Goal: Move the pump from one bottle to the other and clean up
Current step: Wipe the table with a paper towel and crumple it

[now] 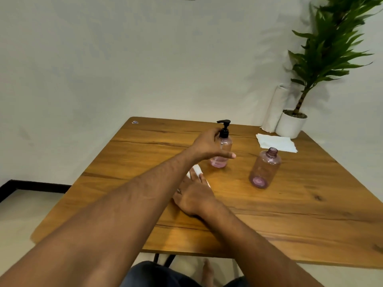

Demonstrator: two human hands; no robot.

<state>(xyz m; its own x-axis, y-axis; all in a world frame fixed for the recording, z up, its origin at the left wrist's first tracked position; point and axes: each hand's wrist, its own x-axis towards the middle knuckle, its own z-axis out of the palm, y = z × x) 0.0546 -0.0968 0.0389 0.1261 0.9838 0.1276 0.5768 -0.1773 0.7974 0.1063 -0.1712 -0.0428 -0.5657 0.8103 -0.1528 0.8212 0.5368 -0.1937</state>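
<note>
Up near the middle of the frame, the left hand (209, 147) curled loosely around the pump bottle (222, 150) standing on the table (290, 204), thumb out, though whether it truly gripped I cannot tell. Below it, the right hand (193, 195) pressed flat, fingers spread, on a white tissue (196, 169). The open bottle (265, 168) stood right of center, near the napkin (276, 142).

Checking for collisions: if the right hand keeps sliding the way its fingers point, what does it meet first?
Likely the left forearm crossing above the right hand; past that, the pump bottle. The crumpled tissue already lies under its fingers. Depth is uncertain.
</note>
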